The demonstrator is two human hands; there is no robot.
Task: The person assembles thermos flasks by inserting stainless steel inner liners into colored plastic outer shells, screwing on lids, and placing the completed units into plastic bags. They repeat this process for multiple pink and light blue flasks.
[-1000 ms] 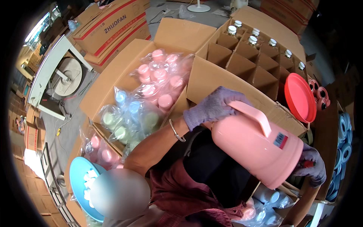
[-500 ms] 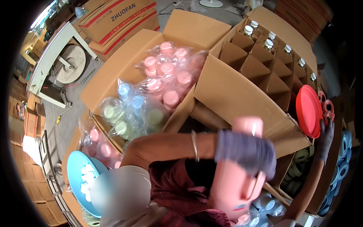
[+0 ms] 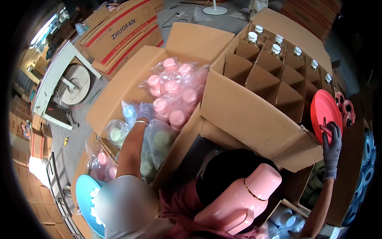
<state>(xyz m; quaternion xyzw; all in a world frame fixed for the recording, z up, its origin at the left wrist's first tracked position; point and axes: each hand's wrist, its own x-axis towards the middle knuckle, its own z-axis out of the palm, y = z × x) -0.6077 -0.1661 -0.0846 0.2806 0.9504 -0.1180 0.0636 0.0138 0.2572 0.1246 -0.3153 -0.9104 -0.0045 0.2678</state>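
Note:
My left hand (image 3: pixel 146 111), in a grey-purple glove, reaches into an open carton among bagged blue cups (image 3: pixel 129 111) and pale green ones (image 3: pixel 116 134). Its fingers are hidden against the clear plastic. On the right my gloved right hand (image 3: pixel 332 144) is at the near rim of a red basin (image 3: pixel 324 107). The fingers are closed on a small reddish piece with a thin dark part (image 3: pixel 325 130), whose kind I cannot make out. A pink thermos flask (image 3: pixel 242 199) with a gold band and a side handle leans against my lap, untouched by either hand.
Bagged pink cups (image 3: pixel 171 87) fill the carton's far part. A divided carton (image 3: pixel 250 105) holds several white-capped bottles. A blue basin (image 3: pixel 81 199) with white pieces is at lower left. Blue rings (image 3: pixel 368 145) stand at far right, stacked cartons (image 3: pixel 119 34) behind.
My left hand has let go of the pink flask and moved to the bagged cups at the left. My right hand has moved to the red basin's near edge. The flask now leans tilted.

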